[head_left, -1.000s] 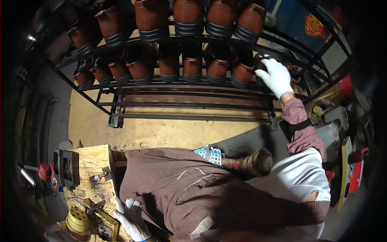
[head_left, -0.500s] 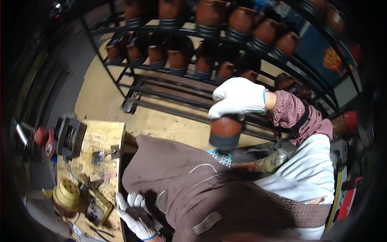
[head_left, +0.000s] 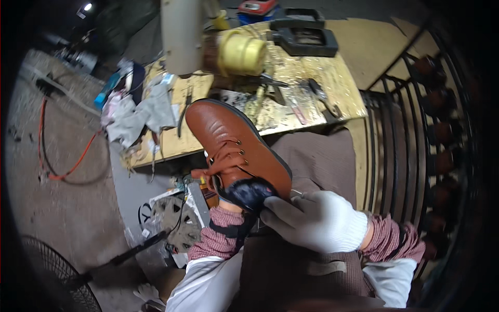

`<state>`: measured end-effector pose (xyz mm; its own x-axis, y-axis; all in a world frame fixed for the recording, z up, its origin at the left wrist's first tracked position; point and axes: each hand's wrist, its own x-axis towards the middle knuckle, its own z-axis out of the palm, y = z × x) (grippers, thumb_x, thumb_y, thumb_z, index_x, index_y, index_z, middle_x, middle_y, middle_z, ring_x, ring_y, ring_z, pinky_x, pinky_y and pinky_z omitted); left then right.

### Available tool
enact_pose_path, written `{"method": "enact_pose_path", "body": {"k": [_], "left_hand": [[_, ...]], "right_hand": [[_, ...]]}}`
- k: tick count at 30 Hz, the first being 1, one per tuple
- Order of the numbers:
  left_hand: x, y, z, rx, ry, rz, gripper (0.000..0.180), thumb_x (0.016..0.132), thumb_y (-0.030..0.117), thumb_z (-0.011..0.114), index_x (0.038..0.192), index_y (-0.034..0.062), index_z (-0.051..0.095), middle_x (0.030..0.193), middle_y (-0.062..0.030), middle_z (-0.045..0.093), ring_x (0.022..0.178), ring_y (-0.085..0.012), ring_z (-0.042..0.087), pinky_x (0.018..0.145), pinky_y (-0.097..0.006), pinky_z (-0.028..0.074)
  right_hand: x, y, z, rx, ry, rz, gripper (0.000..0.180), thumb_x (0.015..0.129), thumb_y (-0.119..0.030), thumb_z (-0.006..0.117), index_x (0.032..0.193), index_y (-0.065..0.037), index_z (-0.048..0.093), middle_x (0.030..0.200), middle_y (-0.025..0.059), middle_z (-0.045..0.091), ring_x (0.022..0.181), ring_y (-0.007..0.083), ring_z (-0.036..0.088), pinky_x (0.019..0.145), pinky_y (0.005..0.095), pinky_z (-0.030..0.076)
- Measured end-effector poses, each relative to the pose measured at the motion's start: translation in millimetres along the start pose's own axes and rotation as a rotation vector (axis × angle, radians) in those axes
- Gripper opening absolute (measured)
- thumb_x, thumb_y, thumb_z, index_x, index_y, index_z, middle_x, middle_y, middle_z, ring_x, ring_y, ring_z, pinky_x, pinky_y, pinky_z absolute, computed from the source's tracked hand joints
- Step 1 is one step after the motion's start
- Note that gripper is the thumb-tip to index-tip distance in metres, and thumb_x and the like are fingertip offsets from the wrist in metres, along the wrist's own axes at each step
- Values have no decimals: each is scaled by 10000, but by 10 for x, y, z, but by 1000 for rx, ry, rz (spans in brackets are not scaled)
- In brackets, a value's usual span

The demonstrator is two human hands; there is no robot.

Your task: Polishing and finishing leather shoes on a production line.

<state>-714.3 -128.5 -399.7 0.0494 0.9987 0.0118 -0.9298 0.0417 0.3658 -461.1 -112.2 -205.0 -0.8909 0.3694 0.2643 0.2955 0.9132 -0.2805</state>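
A brown leather lace-up shoe (head_left: 228,127) with a dark sole edge is held up over my lap, toe toward the workbench. Its opening shows a dark, fluffy lining (head_left: 250,192), and its brown laces are tied in a bow. Behind the shoe, my left hand (head_left: 230,205) supports it from the underside; the wrist shows, but most of the gloved fingers are hidden. My right hand (head_left: 317,221), in a white knit glove, closes its fingers on the heel edge at the opening.
Ahead stands a wooden workbench (head_left: 338,106) with pliers (head_left: 185,112), a yellow-ended machine part (head_left: 241,52), dark metal blocks (head_left: 306,41) and grey rags (head_left: 156,106). A black rack (head_left: 395,156) bearing shoes is at right. A fan (head_left: 57,275) sits lower left.
My view has swung left from the rack to the workbench. The shoe in my right hand has come over my lap. My left hand, open and bare of objects before, is now behind the shoe.
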Motion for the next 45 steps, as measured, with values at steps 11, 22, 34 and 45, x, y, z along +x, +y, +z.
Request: {"method": "enact_pose_path", "body": {"k": [11, 22, 34, 45], "left_hand": [[1240, 694, 305, 71, 20, 206, 602, 1078, 508, 441, 1552, 139, 405, 1539, -92, 495, 1394, -307, 487, 1199, -497, 365], [336, 497, 511, 79, 76, 262, 607, 1075, 501, 451, 1560, 137, 407, 1546, -96, 494, 1405, -307, 480, 1222, -505, 330], [567, 598, 847, 492, 613, 218, 817, 1007, 701, 437, 1571, 113, 377, 1510, -115, 523, 1310, -299, 575, 1105, -463, 488], [897, 969, 970, 752, 823, 579, 835, 1014, 537, 600, 1637, 133, 219, 1551, -88, 446, 1310, -242, 553, 1075, -418, 485]], "right_hand": [[-878, 184, 225, 33, 213, 616, 482, 860, -372, 758, 1193, -24, 727, 1219, 178, 717, 790, 305, 694, 710, 371, 527], [-1045, 286, 468, 115, 270, 714, 394, 789, -228, 827, 1113, -32, 719, 1242, 168, 715, 954, 339, 712, 823, 399, 554], [-1062, 244, 563, 161, 259, 728, 410, 765, -200, 830, 1132, -43, 736, 1234, 150, 722, 975, 327, 719, 837, 389, 561], [-1347, 349, 704, 182, 267, 833, 375, 725, -123, 842, 1061, -22, 711, 1202, 183, 725, 1000, 354, 720, 863, 405, 572]]}}
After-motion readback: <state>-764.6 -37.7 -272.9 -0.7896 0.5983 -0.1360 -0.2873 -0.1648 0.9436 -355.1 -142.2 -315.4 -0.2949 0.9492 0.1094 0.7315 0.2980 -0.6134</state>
